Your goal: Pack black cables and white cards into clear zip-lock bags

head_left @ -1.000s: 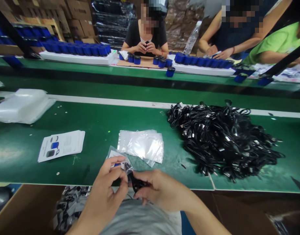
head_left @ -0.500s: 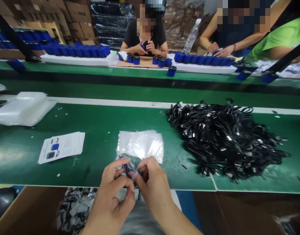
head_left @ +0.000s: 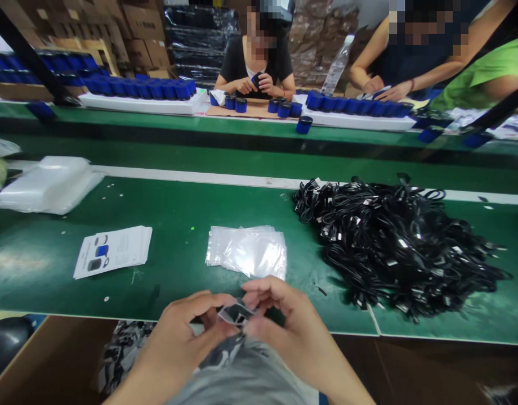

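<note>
Between my two hands, near the front edge of the green table, is a small clear plastic bag (head_left: pixel 237 314) with its mouth spread apart. Something black, probably a cable, shows inside it, partly hidden by my fingers. My left hand (head_left: pixel 195 323) pinches the bag's left side. On the opposite side, my right hand (head_left: pixel 280 320) grips the rim between thumb and fingers. Just beyond them lies a stack of flat clear bags (head_left: pixel 248 250). A large heap of black cables (head_left: pixel 394 247) with metal plugs sits to the right. Printed leaflets (head_left: pixel 115 250) lie in a pile on the left.
A bundle of white plastic (head_left: pixel 52 183) rests at the far left. Below the table edge stands a carton (head_left: pixel 68 349) with filled bags (head_left: pixel 126 351) in it. Across the table, people handle items beside rows of blue round containers (head_left: pixel 136 87). A plastic bottle (head_left: pixel 339 64) stands there.
My hands have moved down toward me with the bag. Its mouth now faces up and is spread wider between my fingers. The view has shifted slightly.
</note>
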`<act>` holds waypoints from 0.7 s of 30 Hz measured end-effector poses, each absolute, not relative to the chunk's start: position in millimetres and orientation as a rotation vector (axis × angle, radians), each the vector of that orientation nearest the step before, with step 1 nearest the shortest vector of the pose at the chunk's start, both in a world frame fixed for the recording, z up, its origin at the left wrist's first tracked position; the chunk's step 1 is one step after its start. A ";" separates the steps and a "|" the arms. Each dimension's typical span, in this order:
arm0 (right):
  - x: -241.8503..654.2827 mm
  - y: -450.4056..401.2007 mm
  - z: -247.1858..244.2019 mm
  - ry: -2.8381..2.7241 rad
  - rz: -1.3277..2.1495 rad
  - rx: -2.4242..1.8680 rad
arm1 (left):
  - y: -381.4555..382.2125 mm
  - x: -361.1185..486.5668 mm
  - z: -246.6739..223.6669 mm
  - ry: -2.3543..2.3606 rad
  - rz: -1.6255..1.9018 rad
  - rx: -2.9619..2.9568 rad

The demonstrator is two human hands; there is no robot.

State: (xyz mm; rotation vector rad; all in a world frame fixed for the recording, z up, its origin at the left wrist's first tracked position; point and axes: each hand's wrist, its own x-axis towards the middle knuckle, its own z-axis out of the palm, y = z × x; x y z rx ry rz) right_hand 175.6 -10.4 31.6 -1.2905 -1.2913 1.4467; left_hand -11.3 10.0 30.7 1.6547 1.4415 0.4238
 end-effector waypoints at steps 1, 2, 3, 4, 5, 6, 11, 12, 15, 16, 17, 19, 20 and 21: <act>177.5 -12.2 30.8 -1.306 1.443 -1.304 | 10.0 -10.2 30.6 1.420 0.489 1.637; 179.1 -13.6 29.5 -1.311 1.448 -1.323 | 9.8 -9.4 30.1 1.392 0.542 1.635; 180.2 -14.5 28.1 -1.297 1.466 -1.343 | 9.6 -9.0 29.2 1.363 0.579 1.642; 180.8 -14.9 26.7 -1.266 1.491 -1.360 | 9.4 -8.9 28.1 1.341 0.608 1.650; 181.1 -14.7 25.6 -1.233 1.509 -1.372 | 9.4 -9.0 26.8 1.329 0.639 1.644; 181.2 -14.2 24.9 -1.211 1.518 -1.381 | 9.5 -9.1 25.7 1.325 0.677 1.623; 180.6 -10.9 28.3 -1.313 1.457 -1.425 | 12.2 -9.9 25.4 1.323 0.797 1.551; 180.5 -10.9 29.1 -1.358 1.423 -1.435 | 12.6 -10.0 26.0 1.331 0.787 1.582; 179.6 -12.0 29.4 -1.532 1.240 -1.474 | 11.7 -9.6 27.2 1.368 0.774 1.694; 179.2 -12.4 28.9 -1.579 1.174 -1.484 | 10.9 -9.4 27.2 1.388 0.788 1.716; 178.8 -12.8 28.3 -1.612 1.121 -1.489 | 10.1 -9.4 27.1 1.410 0.804 1.728; 178.2 -12.9 27.3 -1.648 1.093 -1.474 | 8.7 -10.1 26.6 1.436 0.822 1.742; 177.9 -12.7 27.1 -1.660 1.114 -1.456 | 8.3 -10.8 26.3 1.429 0.820 1.751; 177.5 -12.4 27.1 -1.669 1.142 -1.437 | 8.1 -11.7 26.1 1.401 0.801 1.766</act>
